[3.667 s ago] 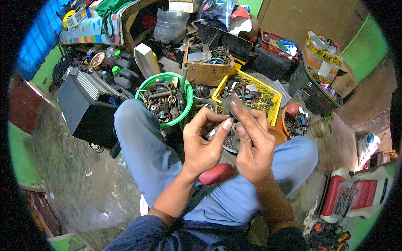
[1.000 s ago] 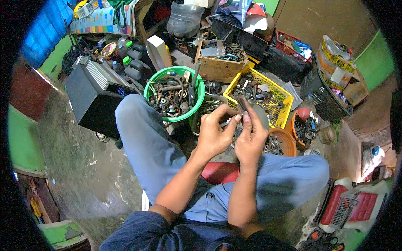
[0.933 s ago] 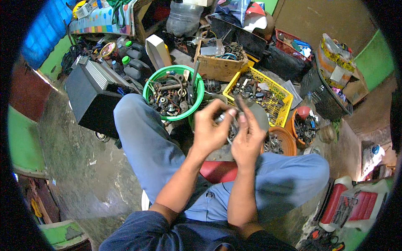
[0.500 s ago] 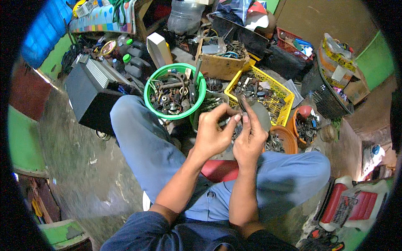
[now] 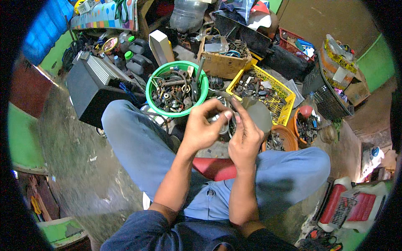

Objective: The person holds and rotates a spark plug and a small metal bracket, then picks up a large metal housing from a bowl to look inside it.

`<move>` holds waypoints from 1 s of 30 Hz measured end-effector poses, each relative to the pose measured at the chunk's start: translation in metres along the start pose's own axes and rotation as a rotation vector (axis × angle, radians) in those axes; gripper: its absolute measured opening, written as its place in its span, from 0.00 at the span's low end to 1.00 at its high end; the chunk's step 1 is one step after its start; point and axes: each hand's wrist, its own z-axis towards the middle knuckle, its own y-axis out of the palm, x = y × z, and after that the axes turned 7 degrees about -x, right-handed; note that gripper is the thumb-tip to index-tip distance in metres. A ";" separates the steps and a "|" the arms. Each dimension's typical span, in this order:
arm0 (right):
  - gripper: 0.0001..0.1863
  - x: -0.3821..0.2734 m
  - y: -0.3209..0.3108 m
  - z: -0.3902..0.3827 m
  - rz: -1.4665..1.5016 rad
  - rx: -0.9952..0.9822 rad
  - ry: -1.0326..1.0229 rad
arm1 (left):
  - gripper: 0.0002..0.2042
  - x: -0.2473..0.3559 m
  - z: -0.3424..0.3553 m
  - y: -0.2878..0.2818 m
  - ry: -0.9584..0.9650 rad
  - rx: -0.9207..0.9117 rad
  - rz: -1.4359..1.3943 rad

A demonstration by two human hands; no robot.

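Note:
My left hand (image 5: pixel 204 127) is raised over the space between my knees, its thumb and index finger pinched together. Close beside it, my right hand (image 5: pixel 244 138) has thumb and index finger drawn together, fingertips nearly meeting those of the left. Whatever sits between the fingertips is too small and hidden to name. Beyond the right hand shows a grey round piece (image 5: pixel 258 115), partly covered by its fingers. A green basin (image 5: pixel 205 88) full of mixed metal parts stands past my left hand. A yellow plastic crate (image 5: pixel 286 111) with small parts lies past the right.
Near my right knee are an orange-brown bowl (image 5: pixel 290 141) of small hardware and another orange container (image 5: pixel 296 125). A wooden box (image 5: pixel 220 67) with wires stands behind the basin. A dark cabinet-like box (image 5: pixel 86 98) is at left, a black basket (image 5: pixel 320 94) at right.
Both hands have shifted slightly left, the left one more, so the gap between them has widened a little. My left knee has moved slightly outward.

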 end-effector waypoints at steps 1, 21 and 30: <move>0.23 -0.002 0.003 0.000 -0.014 0.005 -0.023 | 0.05 -0.003 0.003 -0.004 -0.014 0.029 -0.026; 0.17 -0.002 0.005 -0.002 0.378 0.207 0.132 | 0.06 -0.003 0.002 -0.005 -0.128 -0.034 -0.623; 0.12 -0.015 0.004 -0.008 0.298 0.267 0.161 | 0.06 0.003 0.000 0.001 -0.155 -0.151 -0.811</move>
